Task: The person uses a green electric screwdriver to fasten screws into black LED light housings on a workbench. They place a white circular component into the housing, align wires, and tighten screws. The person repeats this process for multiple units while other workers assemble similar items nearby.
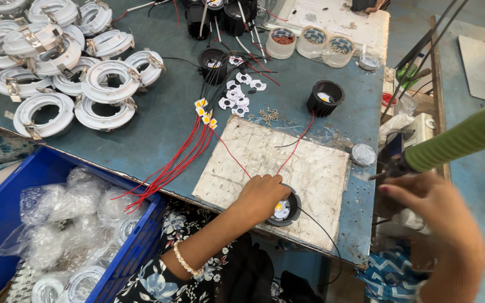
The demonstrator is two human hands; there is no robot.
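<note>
My left hand grips the rim of a round black lamp housing with a yellow chip in its middle. The housing sits at the near edge of a white worn pad. A red wire and a black wire run from it across the pad. My right hand is blurred at the right, just below a green-handled tool that slants in from the upper right. Its fingers reach toward the tool's dark tip but are not wrapped around it.
Several white ring fittings are piled at the far left of the blue-grey table. Red wires with small yellow chips, other black housings and small tubs of parts lie beyond the pad. A blue crate holds bagged parts.
</note>
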